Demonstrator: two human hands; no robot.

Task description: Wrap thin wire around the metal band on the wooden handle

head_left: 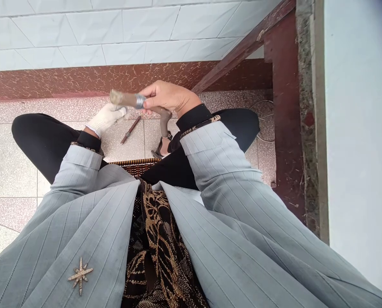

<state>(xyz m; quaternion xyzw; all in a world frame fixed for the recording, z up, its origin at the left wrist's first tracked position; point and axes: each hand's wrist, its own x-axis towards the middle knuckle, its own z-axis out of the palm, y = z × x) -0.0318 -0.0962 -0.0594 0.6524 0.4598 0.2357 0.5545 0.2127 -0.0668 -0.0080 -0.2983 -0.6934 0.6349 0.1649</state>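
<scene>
My bare right hand (171, 97) is closed around a bent wooden stick (126, 100), just beside a coil of silver wire (140, 101) wound on it. The stick's pale, frayed-looking end points left and is a little blurred; its other end passes under my hand and curves down toward my foot. My left hand (105, 119), in a white knit glove, is just below the stick's pale end with its fingers closed together. Whether it holds anything is hidden. On the floor between my knees lies a thin reddish-brown rod (131, 129) with a greyish band.
Beneath me shows the edge of a woven wicker seat (135, 164). A white tiled wall (97, 32) with a red-brown base strip (91, 79) runs ahead. On the right are a dark red wooden frame (285, 111) and a loop of pale wire (264, 139) on the floor.
</scene>
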